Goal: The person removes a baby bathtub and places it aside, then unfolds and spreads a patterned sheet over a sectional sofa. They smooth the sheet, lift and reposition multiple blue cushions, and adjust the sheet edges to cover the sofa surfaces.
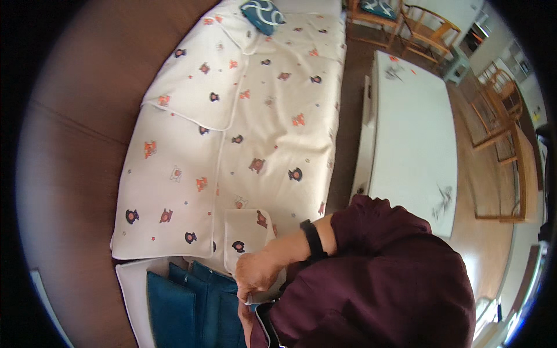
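Note:
A cream sofa cover [270, 143] printed with small bears lies over the long seat in front of me. One of its flaps [246, 228] is folded up at the near end. My right hand [259, 274], with a black band at its wrist, grips the white-edged fabric beside that flap. Below it, my left hand [245, 319] shows only in part, close to the same edge; its fingers are mostly hidden. Teal cushions [174, 309] lean together just left of my hands, on a white-edged pad [130, 287].
A brown sofa back [78, 143] runs along the left. To the right stands a white coffee table [413, 139] with dark ink-like patterns. A patterned teal pillow [263, 17] rests at the far end. Wooden chairs [428, 32] and a pale stool [457, 65] stand beyond.

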A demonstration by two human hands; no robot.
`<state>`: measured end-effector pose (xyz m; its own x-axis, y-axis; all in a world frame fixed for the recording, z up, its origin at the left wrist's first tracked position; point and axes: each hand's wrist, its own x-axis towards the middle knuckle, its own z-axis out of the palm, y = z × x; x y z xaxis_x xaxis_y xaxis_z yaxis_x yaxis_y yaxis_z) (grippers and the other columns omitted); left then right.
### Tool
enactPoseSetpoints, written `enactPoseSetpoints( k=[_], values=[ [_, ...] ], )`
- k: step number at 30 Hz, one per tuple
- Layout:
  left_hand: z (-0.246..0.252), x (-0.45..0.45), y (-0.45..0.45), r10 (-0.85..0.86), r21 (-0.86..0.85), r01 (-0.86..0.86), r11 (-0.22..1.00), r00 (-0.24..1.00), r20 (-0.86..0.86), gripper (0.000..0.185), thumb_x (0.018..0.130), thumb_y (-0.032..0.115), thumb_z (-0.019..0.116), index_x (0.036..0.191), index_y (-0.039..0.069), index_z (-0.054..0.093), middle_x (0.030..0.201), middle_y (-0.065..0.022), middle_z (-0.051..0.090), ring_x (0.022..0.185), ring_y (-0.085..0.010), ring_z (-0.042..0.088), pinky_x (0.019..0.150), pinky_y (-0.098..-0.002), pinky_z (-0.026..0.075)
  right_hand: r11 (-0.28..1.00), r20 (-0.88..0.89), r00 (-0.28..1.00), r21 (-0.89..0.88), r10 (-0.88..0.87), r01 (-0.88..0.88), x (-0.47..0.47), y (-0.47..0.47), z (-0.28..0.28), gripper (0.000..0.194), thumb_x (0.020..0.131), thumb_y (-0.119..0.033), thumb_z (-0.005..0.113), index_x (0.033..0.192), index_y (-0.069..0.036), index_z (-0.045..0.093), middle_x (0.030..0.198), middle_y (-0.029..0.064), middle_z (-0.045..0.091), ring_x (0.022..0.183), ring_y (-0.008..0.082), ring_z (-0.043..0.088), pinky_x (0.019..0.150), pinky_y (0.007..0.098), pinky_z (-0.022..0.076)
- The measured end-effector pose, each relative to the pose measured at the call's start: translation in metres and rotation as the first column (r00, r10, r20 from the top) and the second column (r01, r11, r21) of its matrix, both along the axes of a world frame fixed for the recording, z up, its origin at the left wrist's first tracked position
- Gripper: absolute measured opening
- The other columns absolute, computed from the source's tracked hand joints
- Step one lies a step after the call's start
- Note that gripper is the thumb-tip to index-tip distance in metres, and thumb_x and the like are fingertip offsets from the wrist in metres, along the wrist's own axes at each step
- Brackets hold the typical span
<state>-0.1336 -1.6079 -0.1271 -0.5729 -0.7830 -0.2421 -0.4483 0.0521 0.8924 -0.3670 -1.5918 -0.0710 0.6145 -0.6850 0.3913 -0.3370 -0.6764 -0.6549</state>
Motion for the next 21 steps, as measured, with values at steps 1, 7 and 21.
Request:
enactPoseSetpoints(
  k=[1,7,21],
  values=[
    [0.011,-0.006,0.002,0.089,0.074,-0.081,0.994,0.990,-0.107,0.041,0.069,0.014,0.076,0.106,0.004,0.059,0.111,-0.0148,0.056,0.104,-0.0318,0.053,0.089,-0.0395,0.041,1.000,-0.015,1.000,0.025,0.019,-0.019,-0.006,0.000,0.002,0.020,0.075,-0.017,0.055,0.092,-0.021,0.065,0.073,0.0114,0.063,0.070,0.0330,0.062,0.056,0.0456,0.0443],
    [0.067,-0.006,0.007,-0.297,-0.346,0.293,0.892,0.954,0.040,0.038,0.064,0.006,0.076,0.099,0.003,0.061,0.105,-0.0149,0.058,0.103,-0.0342,0.054,0.096,-0.0423,0.039,0.988,-0.083,0.985,0.035,0.151,-0.149,-0.011,0.012,0.019,0.021,0.073,-0.014,0.056,0.092,-0.021,0.064,0.072,0.0100,0.063,0.069,0.0322,0.062,0.054,0.0447,0.0432],
    [-0.098,0.202,0.097,-0.142,-0.302,0.221,0.927,0.955,0.261,0.023,0.068,0.005,0.070,0.089,0.013,0.069,0.077,-0.0108,0.060,0.073,-0.0305,0.060,0.064,-0.0358,0.048,0.929,-0.089,0.974,0.328,0.209,-0.170,0.086,0.093,0.086,0.026,0.068,-0.010,0.057,0.092,-0.015,0.066,0.072,0.0139,0.062,0.071,0.0353,0.060,0.060,0.0439,0.0455]
  ],
)
